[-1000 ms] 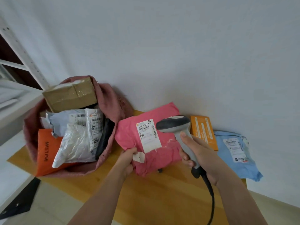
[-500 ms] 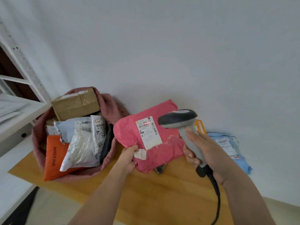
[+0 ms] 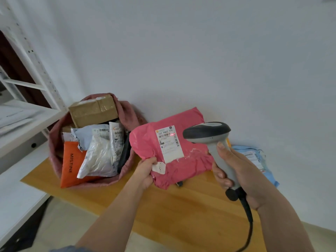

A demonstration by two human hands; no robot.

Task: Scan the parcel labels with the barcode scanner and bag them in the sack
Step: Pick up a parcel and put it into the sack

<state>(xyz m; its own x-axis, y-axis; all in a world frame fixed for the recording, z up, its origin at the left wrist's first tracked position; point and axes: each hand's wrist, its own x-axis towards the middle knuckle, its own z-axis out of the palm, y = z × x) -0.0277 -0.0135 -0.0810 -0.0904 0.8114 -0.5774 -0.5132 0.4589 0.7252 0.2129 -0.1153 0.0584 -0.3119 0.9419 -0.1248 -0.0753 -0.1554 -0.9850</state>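
Note:
My left hand (image 3: 146, 170) grips the lower left corner of a pink parcel (image 3: 189, 166) and holds it up above the table. Its white label (image 3: 169, 143) faces me, with a red scan line across the barcode. My right hand (image 3: 234, 170) holds the grey barcode scanner (image 3: 209, 135) by its handle, the head pointing left at the label. The dark pink sack (image 3: 131, 113) stands open at the left, holding a cardboard box (image 3: 92, 110), an orange mailer (image 3: 71, 160) and several white and grey mailers.
A light blue parcel (image 3: 254, 157) lies on the wooden table (image 3: 172, 211) to the right, partly behind my right hand. A white shelf unit (image 3: 27, 113) stands at the left. The scanner's black cable (image 3: 247, 220) hangs down at the right. A white wall is close behind.
The scanner has moved up and closer to the label, and a red scan line now lies on the barcode. The orange packet behind the scanner is now almost hidden.

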